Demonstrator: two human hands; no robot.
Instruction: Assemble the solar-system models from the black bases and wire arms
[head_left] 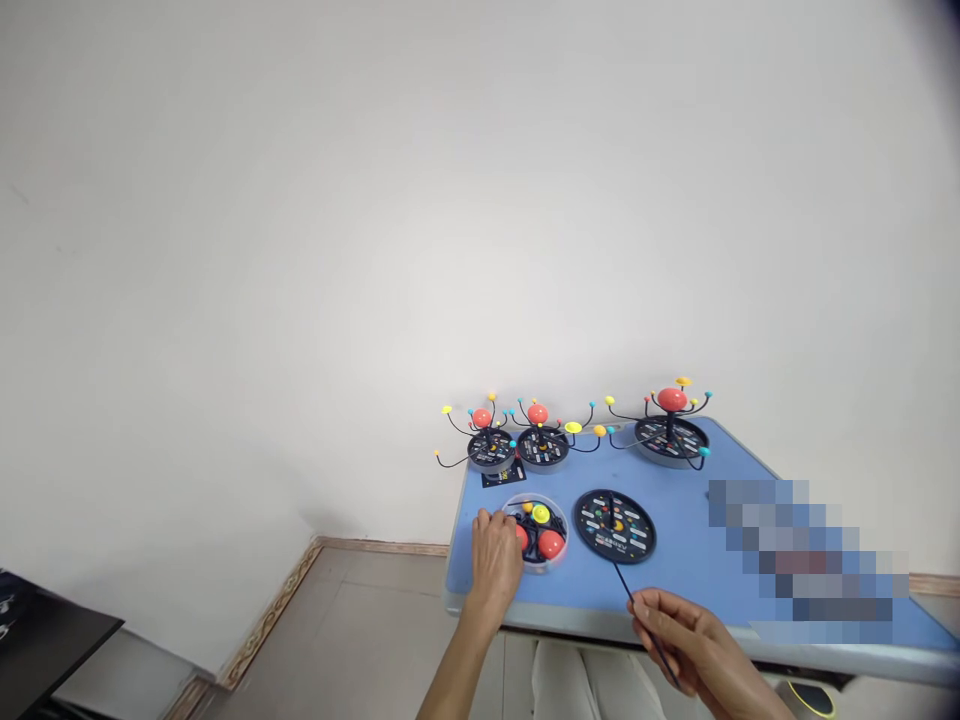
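The left hand (493, 562) has bent fingers at the edge of a round clear box (565, 535) with red balls (551, 544); I cannot tell if they pinch. The right hand (675, 635) pinches a thin black stick (624, 585), just below a black disc (592, 545).

1. 3 built solar-system models (541, 440)
2. 1 bare blk disc (615, 526)
3. 1 clear round tray (560, 518)
4. 2 red balls (551, 544) in tray
5. 1 blk card (502, 473)
6. 1 thin blk rod (646, 622)
7. 2 hands: 1 L hand (495, 562), 1 R hand (694, 635)
8. 1 blue table (675, 590)
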